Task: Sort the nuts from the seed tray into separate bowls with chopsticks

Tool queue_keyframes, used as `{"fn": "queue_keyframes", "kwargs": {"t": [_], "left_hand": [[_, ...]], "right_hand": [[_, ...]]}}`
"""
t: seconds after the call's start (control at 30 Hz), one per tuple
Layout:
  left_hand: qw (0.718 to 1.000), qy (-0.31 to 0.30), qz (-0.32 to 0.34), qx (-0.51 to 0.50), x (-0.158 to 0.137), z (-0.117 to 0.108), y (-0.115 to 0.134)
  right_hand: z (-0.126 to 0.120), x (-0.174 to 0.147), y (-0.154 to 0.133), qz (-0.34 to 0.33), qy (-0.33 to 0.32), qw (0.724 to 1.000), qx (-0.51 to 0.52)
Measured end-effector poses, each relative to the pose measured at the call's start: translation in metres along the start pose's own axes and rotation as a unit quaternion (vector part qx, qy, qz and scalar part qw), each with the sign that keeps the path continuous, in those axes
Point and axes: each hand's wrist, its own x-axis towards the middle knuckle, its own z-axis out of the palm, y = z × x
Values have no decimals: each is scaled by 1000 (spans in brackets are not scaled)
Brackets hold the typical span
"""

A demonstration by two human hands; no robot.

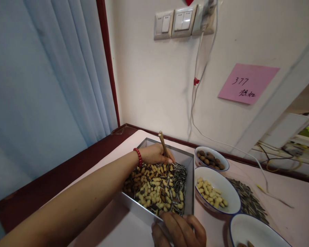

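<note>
My left hand point(157, 154), with a red bead bracelet at the wrist, reaches into a grey metal tray point(194, 185) and is closed around a pair of chopsticks point(162, 142). Their tips are hidden behind my fingers. Unshelled peanuts point(154, 192) cover the middle of the tray, mixed with striped sunflower seeds point(179, 176) that lie thickest along the right side. Browner nuts lie to the left, partly behind my forearm. My right hand point(181, 230) grips the near right corner of the tray, fingers bent over its rim.
Right of the tray stand a bowl point(225, 161) of round brown nuts, a bowl point(233, 199) of peanuts and a bowl point(257, 230) with a few brown pieces. Sunflower seeds point(247, 199) lie beside them. A white cable point(229, 145) runs down the wall onto the table. A blue curtain point(67, 68) hangs left.
</note>
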Motion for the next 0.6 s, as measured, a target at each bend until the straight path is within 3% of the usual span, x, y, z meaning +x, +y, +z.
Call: {"fn": "queue_keyframes", "kwargs": {"t": [0.33,0.6], "left_hand": [[1000,-12,9,3,2,6,0],[999,14,-17,-30,4,6,-4]], "right_hand": [[-1,1,-1,0,-7,1000,1],[0,0,-2,7,-5,1000,-1]]}}
